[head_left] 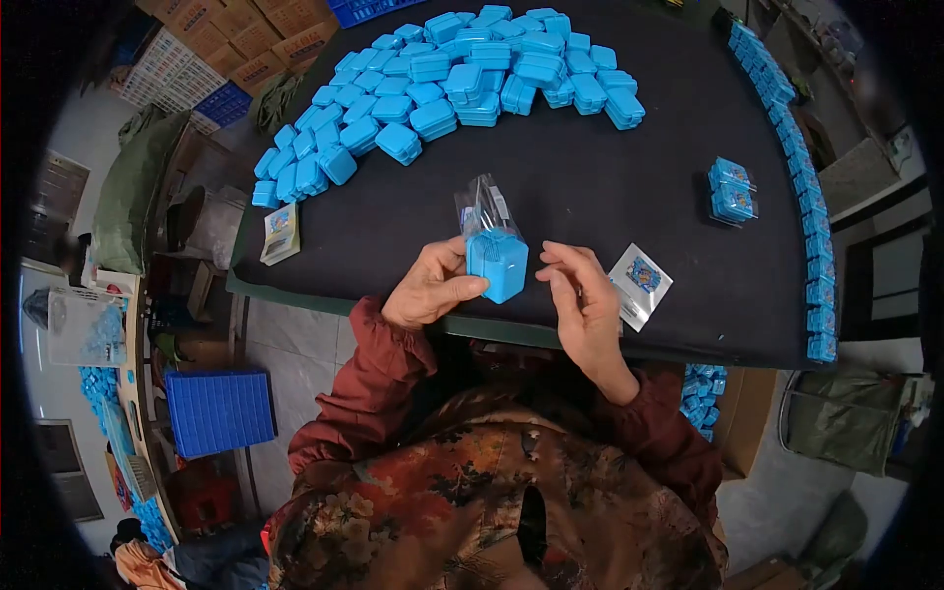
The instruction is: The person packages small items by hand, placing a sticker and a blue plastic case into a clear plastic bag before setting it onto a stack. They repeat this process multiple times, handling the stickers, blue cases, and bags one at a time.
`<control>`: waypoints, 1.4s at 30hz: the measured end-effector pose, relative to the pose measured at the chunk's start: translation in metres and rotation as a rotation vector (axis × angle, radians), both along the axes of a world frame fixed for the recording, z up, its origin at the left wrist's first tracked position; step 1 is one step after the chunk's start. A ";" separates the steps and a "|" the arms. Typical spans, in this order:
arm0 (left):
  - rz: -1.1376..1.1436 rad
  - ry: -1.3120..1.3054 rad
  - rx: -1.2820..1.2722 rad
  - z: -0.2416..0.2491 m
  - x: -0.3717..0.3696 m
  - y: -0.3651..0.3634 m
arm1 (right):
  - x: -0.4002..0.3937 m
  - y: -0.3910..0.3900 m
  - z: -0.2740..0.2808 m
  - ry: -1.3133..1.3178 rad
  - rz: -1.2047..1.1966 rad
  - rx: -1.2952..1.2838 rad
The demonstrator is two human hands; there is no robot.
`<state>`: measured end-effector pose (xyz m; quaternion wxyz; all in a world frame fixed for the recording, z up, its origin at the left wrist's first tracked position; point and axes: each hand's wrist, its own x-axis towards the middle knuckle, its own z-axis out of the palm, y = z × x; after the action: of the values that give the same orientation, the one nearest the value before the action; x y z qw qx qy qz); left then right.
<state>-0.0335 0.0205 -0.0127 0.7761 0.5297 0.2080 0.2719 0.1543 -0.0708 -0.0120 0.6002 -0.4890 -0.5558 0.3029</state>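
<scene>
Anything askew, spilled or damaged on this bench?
One minor oddity: a tiny blue fleck lies by itself on the black-topped table, near the front edge on the right; too small to identify. The loose pile of light-blue plastic boxes is uneven, but I see no spill or obvious damage.

1 blue case (500,267), clear bag (485,205) against it

We see moderate, diffuse indoor light | pale glare on the clear wrapper (484,208) | dark worktop (551,187) swallowing shadows | fisheye edges bowed, corners black | far room soft
</scene>
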 end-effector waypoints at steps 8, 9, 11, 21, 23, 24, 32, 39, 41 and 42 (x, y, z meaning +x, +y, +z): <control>-0.189 -0.331 -0.200 0.005 0.007 -0.011 | 0.004 -0.003 0.015 0.136 0.162 -0.115; -0.147 -0.271 -0.243 0.011 0.008 -0.014 | 0.002 -0.004 0.014 0.133 0.129 -0.096; -0.108 -0.212 -0.286 0.016 0.012 -0.022 | -0.001 -0.003 0.015 0.129 0.094 -0.077; -0.007 -0.055 -0.116 0.029 0.011 -0.032 | 0.013 -0.004 0.040 -0.261 -0.200 0.138; -0.043 -0.063 -0.126 0.024 0.007 -0.029 | 0.025 0.005 0.050 -0.301 -0.154 0.123; -0.069 -0.034 -0.097 0.022 0.006 -0.028 | 0.028 0.009 0.059 -0.323 -0.046 0.127; -0.096 -0.053 -0.094 0.033 0.007 -0.029 | 0.049 0.037 0.077 -0.415 0.299 0.045; -0.081 -0.089 -0.157 0.027 0.004 -0.027 | 0.050 0.048 0.080 -0.333 0.512 -0.086; -0.095 -0.087 -0.162 0.027 0.002 -0.025 | 0.049 0.049 0.080 -0.329 0.522 -0.046; -0.122 -0.107 -0.046 0.027 0.000 -0.024 | 0.049 0.048 0.081 -0.305 0.542 -0.091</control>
<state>-0.0337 -0.0040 0.0144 0.8132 0.5079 0.1399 0.2472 0.2034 -0.0228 0.0694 0.3848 -0.3892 -0.7353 0.3997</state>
